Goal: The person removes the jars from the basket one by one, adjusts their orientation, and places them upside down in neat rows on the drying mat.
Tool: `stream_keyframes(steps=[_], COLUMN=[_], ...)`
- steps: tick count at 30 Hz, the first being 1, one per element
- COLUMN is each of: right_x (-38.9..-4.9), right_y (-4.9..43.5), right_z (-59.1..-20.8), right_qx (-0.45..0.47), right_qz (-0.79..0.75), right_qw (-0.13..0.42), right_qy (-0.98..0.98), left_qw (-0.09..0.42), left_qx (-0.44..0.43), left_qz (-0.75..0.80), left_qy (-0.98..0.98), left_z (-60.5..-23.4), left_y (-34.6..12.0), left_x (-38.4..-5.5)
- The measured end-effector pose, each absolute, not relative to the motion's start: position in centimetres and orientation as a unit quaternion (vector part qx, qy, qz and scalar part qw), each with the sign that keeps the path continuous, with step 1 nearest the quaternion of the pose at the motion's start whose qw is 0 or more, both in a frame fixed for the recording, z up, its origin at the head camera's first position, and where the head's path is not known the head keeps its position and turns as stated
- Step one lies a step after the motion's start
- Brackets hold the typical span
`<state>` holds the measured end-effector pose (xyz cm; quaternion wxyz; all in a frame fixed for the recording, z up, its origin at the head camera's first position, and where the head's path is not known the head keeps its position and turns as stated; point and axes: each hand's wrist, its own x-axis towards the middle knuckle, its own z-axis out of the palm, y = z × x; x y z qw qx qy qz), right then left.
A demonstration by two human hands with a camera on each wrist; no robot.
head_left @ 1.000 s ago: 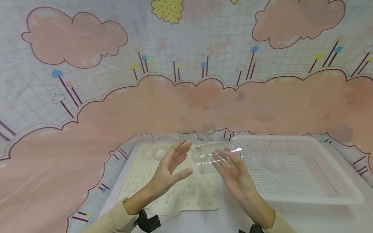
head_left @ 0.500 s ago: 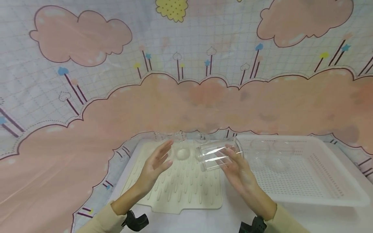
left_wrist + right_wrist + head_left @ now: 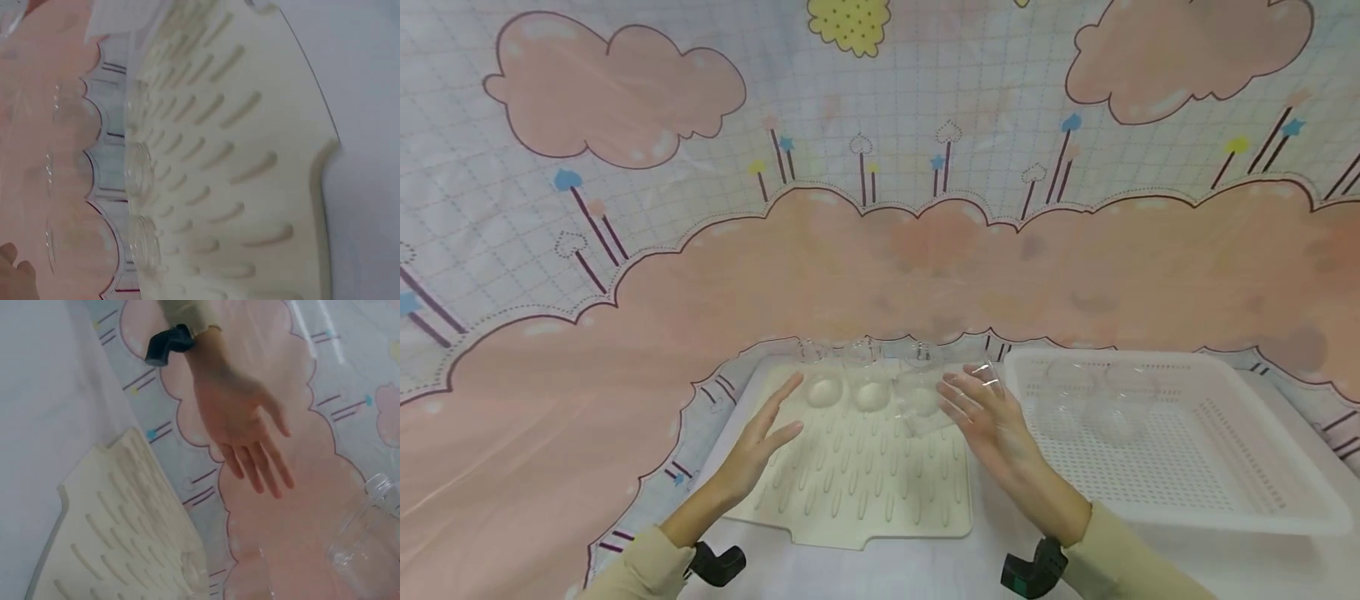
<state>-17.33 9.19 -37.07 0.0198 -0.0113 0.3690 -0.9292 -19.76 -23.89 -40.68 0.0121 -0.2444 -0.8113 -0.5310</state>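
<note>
My right hand [image 3: 1003, 429] grips a clear jar [image 3: 922, 421] above the right part of a cream draining mat [image 3: 865, 500]. The jar is see-through and its outline is faint against the mat. In the right wrist view the jar [image 3: 369, 544] shows its ringed neck, but the gripping fingers are out of sight. My left hand [image 3: 747, 462] hovers over the mat's left edge, fingers straight, holding nothing. Its spread fingers [image 3: 247, 456] also show in the right wrist view. Along the mat's back edge stand clear jars, among them one on the left [image 3: 822, 379] and another beside it [image 3: 870, 379].
To the right a white perforated basket [image 3: 1262, 517] holds two clear jars, one nearer the mat [image 3: 1062, 408] and one beyond it [image 3: 1122, 408]. A white cloth [image 3: 880, 575] covers the table. Behind hangs a patterned curtain [image 3: 880, 275].
My left hand has drawn away to the left from the jar. The jar, lying sideways in my right hand, has tilted and shifted slightly left with that hand. The view has turned a little.
</note>
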Motion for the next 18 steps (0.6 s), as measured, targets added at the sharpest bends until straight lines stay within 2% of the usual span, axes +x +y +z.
stream_keyframes(steps=[18], right_x=[-19.7], right_y=[5.1], right_z=[-36.3], right_qx=[-0.022], right_qz=[-0.904], right_qw=[0.02], right_qy=[0.426], left_qw=[0.054], left_qx=[-0.201], left_qz=[-0.312], left_qy=[-0.927], left_z=[-44.7], left_y=[-28.7], left_x=[-20.5])
